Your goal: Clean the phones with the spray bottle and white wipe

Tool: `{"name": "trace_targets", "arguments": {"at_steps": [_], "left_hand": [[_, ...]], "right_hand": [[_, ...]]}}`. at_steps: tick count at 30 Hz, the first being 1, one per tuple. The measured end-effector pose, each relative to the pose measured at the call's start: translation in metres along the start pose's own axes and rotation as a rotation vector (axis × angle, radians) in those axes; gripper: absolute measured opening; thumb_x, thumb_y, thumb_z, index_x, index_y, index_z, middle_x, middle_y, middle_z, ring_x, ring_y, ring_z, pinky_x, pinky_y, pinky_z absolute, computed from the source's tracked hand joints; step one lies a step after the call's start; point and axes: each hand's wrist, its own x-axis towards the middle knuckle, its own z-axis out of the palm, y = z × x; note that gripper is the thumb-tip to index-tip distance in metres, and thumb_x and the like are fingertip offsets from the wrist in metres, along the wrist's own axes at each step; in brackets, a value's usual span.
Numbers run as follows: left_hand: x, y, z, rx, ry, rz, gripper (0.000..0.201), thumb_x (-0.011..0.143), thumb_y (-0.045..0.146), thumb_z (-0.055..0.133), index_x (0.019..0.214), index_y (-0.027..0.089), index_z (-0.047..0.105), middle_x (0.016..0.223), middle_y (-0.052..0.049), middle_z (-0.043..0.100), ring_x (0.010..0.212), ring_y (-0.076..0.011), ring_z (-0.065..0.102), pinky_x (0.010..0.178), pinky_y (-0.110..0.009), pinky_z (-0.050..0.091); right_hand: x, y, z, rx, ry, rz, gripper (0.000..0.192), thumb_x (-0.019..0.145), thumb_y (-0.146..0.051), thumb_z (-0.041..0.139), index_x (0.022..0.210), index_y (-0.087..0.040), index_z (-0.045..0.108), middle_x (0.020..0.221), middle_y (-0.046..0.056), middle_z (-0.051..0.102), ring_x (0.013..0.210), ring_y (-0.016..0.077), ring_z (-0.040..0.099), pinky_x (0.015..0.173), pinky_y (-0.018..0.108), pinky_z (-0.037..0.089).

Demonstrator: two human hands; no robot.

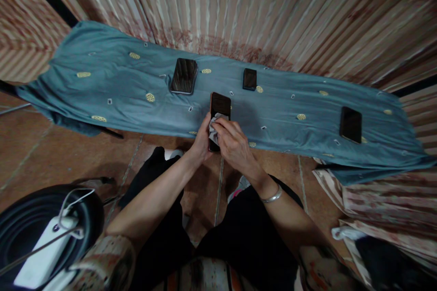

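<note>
One phone point(221, 103), long axis fore-and-aft; left hand point(204, 140) grips its left edge; right hand point(235, 144), fingers pinching cloth point(213, 133), over its near half

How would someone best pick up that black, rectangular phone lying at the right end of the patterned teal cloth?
The black, rectangular phone is probably best gripped across its two long edges, near the middle, coming from above: it lies flat on the patterned teal cloth, and nothing else stands against either long edge.

Pleated curtains point(218, 4) (red-patterned) hang beyond brown floor tiles point(82, 154).
</note>
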Motion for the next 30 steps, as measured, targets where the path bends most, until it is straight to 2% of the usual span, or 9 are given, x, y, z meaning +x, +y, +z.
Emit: {"name": "trace_targets", "arguments": {"at_steps": [7,13,17,20,24,30], "left_hand": [[0.005,0.008,-0.004,0.012,0.005,0.020,0.050,0.107,0.049,0.050,0.073,0.017,0.069,0.057,0.001,0.063,0.052,-0.0113,0.061,0.057,-0.021,0.053],[0.012,0.020,-0.005,0.045,-0.012,0.065,0.050,0.107,0.052,0.044,0.096,0.016,0.077,0.068,-0.002,0.073,0.070,-0.0172,0.074,0.075,-0.027,0.061],[0.012,0.025,-0.005,0.081,-0.005,0.087,0.055,0.105,0.057,0.042,0.110,0.016,0.078,0.083,-0.006,0.080,0.083,-0.0224,0.078,0.082,-0.032,0.063],[0.008,0.028,-0.002,0.101,-0.004,0.094,0.058,0.105,0.060,0.041,0.113,0.016,0.078,0.084,-0.008,0.080,0.086,-0.0247,0.079,0.080,-0.032,0.063],[0.003,0.032,-0.001,0.073,-0.019,0.058,0.063,0.106,0.063,0.037,0.115,0.015,0.078,0.079,-0.008,0.078,0.081,-0.0244,0.078,0.074,-0.032,0.062],[0.008,0.032,-0.007,0.027,-0.054,0.054,0.064,0.103,0.066,0.041,0.112,0.016,0.079,0.079,-0.009,0.078,0.076,-0.0253,0.077,0.070,-0.033,0.060]], "right_hand": [[-0.003,-0.011,0.001,0.031,-0.021,-0.028,0.040,0.107,-0.012,0.041,0.133,-0.015,0.071,0.132,0.016,0.072,0.118,0.0268,0.067,0.108,0.046,0.057],[-0.006,-0.024,-0.001,0.052,-0.017,-0.119,0.039,0.106,-0.009,0.040,0.133,-0.010,0.069,0.127,0.017,0.073,0.116,0.0260,0.066,0.106,0.044,0.058],[-0.009,-0.028,0.000,0.053,-0.057,-0.104,0.039,0.106,-0.010,0.041,0.134,-0.012,0.068,0.131,0.017,0.071,0.121,0.0266,0.065,0.107,0.044,0.058],[-0.010,-0.028,-0.002,0.042,-0.069,-0.104,0.039,0.106,-0.011,0.041,0.135,-0.012,0.068,0.133,0.016,0.071,0.122,0.0264,0.065,0.108,0.044,0.057],[-0.007,-0.027,-0.008,0.045,-0.077,-0.100,0.040,0.107,-0.010,0.039,0.134,-0.011,0.069,0.131,0.018,0.072,0.122,0.0256,0.066,0.109,0.043,0.057],[-0.006,-0.027,-0.012,0.022,-0.125,-0.037,0.042,0.107,-0.011,0.038,0.133,-0.017,0.070,0.129,0.015,0.073,0.120,0.0254,0.067,0.109,0.046,0.058]]}}
